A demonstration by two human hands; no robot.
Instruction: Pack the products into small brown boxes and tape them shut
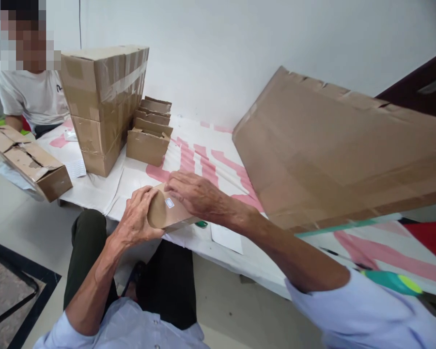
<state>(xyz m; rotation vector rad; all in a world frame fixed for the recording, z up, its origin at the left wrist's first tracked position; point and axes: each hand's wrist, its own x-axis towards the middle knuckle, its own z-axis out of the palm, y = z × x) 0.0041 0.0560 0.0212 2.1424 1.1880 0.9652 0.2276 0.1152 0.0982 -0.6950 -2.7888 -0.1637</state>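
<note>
A small brown cardboard box sits at the front edge of the table, with a white, blue-bordered label on its top. My left hand grips the box's left end, thumb along the near side and fingers over the far side. Across the top from the right comes my right hand, its bent fingers closed on the far edge of the box, close to the label. Whether those fingers pinch anything small is hidden. Under the right end of the box a bit of a green object shows.
Stacked taped boxes stand at back left, beside several open small boxes. A large cardboard sheet or box leans on the right. An open-topped carton overhangs the left edge, near a seated person. A teal-and-yellow object lies right.
</note>
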